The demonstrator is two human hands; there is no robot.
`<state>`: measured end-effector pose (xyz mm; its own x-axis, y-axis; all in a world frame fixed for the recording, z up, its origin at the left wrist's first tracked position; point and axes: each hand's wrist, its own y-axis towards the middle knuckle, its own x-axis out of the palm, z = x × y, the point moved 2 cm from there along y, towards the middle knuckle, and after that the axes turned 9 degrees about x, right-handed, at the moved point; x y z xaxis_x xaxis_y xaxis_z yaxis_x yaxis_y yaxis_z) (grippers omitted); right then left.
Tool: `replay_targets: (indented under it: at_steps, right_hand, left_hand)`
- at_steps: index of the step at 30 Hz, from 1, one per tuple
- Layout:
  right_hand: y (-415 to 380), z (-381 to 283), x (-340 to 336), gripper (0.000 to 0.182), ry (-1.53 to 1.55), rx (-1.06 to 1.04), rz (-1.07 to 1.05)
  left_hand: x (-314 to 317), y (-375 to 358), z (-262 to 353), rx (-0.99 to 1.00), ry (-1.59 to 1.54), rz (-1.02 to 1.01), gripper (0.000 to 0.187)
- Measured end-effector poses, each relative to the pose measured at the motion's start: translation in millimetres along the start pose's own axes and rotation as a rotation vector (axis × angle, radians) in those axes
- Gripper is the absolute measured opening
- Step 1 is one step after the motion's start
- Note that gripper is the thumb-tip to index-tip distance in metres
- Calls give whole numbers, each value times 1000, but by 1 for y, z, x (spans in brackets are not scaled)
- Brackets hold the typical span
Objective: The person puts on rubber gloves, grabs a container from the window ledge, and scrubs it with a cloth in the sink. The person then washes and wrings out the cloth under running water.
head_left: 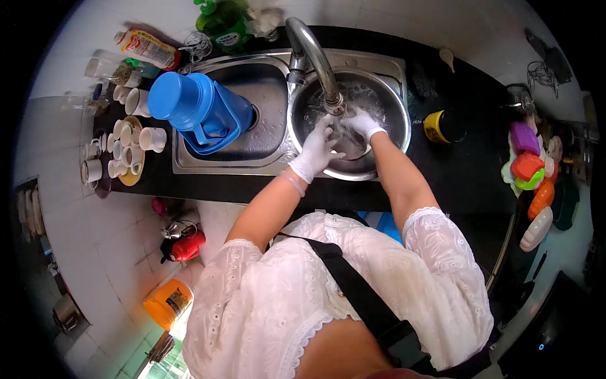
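Both my hands wear white gloves and are over a round metal basin [386, 165] in the right-hand sink bowl. My left hand [317, 148] is at the basin's left side, its fingers spread and apart. My right hand [362, 124] is just right of the tap mouth with fingers bent downward; what they close on is hidden in splashing water, and I cannot tell its kind. A curved metal tap [315, 54] runs water down between the two hands. Suds and water [363, 95] lie in the basin.
A large blue thermos jug [205, 110] stands over the left sink bowl [268, 82]. Several white cups [153, 139] crowd the counter's left end. A yellow-and-black container [444, 126] sits right of the basin, with colourful plastic items [525, 140] farther right. Bottles, including green detergent [224, 25], line the back.
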<state>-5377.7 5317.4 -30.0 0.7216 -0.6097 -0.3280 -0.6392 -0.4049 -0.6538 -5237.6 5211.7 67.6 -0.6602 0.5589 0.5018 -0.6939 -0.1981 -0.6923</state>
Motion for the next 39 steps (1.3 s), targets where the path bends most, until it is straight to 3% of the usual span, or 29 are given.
replay_targets:
  at_steps: [1,4,5,8,10,11,12,13,15,19,21,22,25,26,27,30,33,35,37,39]
  right_hand:
    - [-3,-2,9,72,118,13,-169]
    - [-50,-28,14,64,413,-33,-373]
    - [-73,-36,12,61,317,-69,-316]
    - [-127,-59,15,51,75,-217,-154]
    - [-154,-71,26,45,149,-322,-87]
    - [-160,-73,32,44,157,-363,-38]
    - [-158,-73,39,41,98,-538,106]
    - [-171,-88,38,37,-20,-442,175]
    - [-171,-95,40,33,134,-484,191]
    - [-154,-92,41,29,162,-526,372]
    - [-150,-95,41,22,283,-601,424]
    - [-137,-81,43,23,176,-487,447]
    - [-105,-64,30,33,30,-374,476]
    - [-98,-63,21,39,-31,-306,456]
    - [-95,-62,9,47,-8,-234,441]
    - [-92,-56,-23,53,-323,-81,457]
    - [-78,-37,-40,51,-442,-11,518]
    - [-66,-19,-50,44,-486,-91,583]
    - [-74,-15,-52,36,-535,-122,427]
    - [-70,-5,-50,36,-669,-114,208]
  left_hand:
    - [3,2,-4,-26,-12,-19,69]
    - [1,5,1,-67,-183,-188,79]
    - [0,3,1,-80,-232,-241,84]
    - [2,6,3,-93,-363,-148,66]
    - [6,1,6,-137,-436,-103,52]
    - [-1,7,2,-60,-365,-55,44]
    - [-4,8,0,-55,-355,-51,43]
    - [-6,10,-1,-49,-349,-66,42]
    - [-7,12,-5,-57,-366,-167,40]
    - [-6,18,-8,-25,-357,-433,38]
    - [-8,22,-10,6,-301,-458,36]
    - [-9,23,-11,24,-259,-435,36]
    - [-3,22,-14,81,47,-92,41]
    - [2,13,-13,-9,48,63,42]
    - [6,15,-11,111,267,50,41]
    - [11,6,-7,443,845,84,38]
    - [4,4,1,596,655,-16,45]
    - [-10,2,15,400,644,8,42]
    - [-7,-11,31,208,693,52,40]
    - [-33,31,23,552,882,-38,34]
